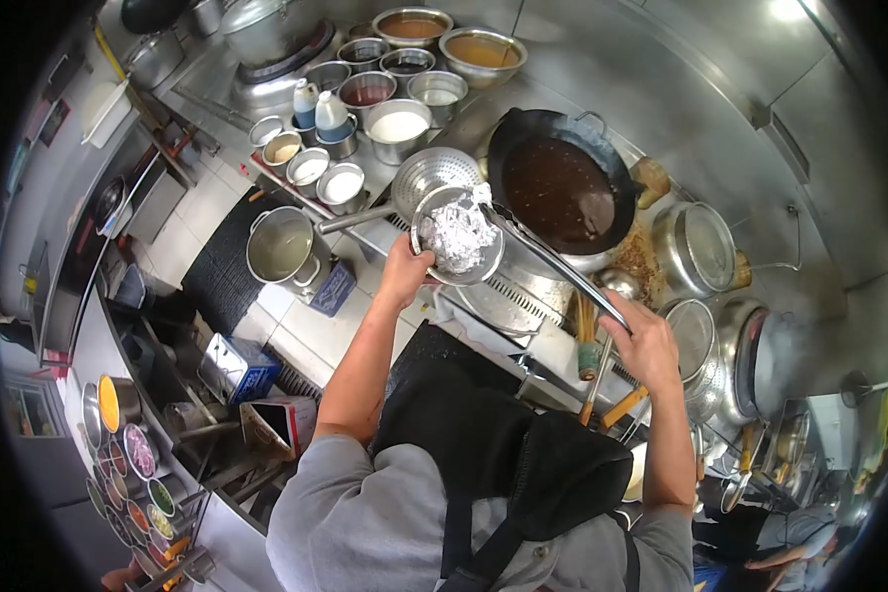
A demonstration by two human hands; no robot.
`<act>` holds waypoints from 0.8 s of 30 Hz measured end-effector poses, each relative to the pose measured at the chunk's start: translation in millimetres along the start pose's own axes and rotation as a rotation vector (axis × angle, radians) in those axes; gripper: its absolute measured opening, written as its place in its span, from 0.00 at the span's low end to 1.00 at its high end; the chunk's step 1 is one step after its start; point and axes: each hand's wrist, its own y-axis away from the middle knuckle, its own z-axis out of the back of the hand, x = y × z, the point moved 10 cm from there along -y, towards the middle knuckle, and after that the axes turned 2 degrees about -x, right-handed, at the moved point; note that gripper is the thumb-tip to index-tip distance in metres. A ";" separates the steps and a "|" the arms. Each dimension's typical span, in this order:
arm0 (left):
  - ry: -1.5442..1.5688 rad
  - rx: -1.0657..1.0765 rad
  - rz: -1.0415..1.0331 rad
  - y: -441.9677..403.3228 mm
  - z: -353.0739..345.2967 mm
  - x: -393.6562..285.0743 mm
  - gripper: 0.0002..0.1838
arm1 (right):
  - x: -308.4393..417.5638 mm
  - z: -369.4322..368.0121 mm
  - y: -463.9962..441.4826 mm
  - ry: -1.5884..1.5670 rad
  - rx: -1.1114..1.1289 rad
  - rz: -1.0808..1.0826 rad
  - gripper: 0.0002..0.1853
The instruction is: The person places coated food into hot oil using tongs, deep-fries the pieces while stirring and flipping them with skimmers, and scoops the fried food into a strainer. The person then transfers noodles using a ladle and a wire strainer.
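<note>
My left hand [405, 271] is closed on the rim of a metal bowl [492, 259], its thumb over the edge. White, powder-coated pieces [456, 235] lie in a heap inside. My right hand [644, 340] is wrapped round a pair of long metal tongs [560, 264], which reach up and left to the bowl's far rim. At their tip is a white-coated lump [481, 193]; whether they pinch it I cannot tell. Just beyond, a black wok [504, 138] holds dark brown liquid. Behind the bowl rests a perforated strainer [434, 170] with a long handle.
Several metal pots of sauces and powders, among them one of white liquid [397, 125], stand at the back left. A large pot [286, 247] stands at left. Lidded metal pans [701, 247] and a wooden-handled brush [587, 355] lie right. Another person [804, 538] is at lower right.
</note>
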 end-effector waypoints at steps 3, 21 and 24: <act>0.069 0.026 0.009 -15.3 -34.1 -9.1 0.17 | -24.7 31.7 -12.8 -0.051 -0.091 0.024 0.19; 0.086 -0.204 0.137 70.8 11.8 25.9 0.23 | -211.8 -27.2 -146.3 0.328 0.037 -0.211 0.27; 0.093 -0.186 0.047 66.2 27.9 25.2 0.23 | -173.8 5.3 -133.8 0.307 -0.087 -0.147 0.28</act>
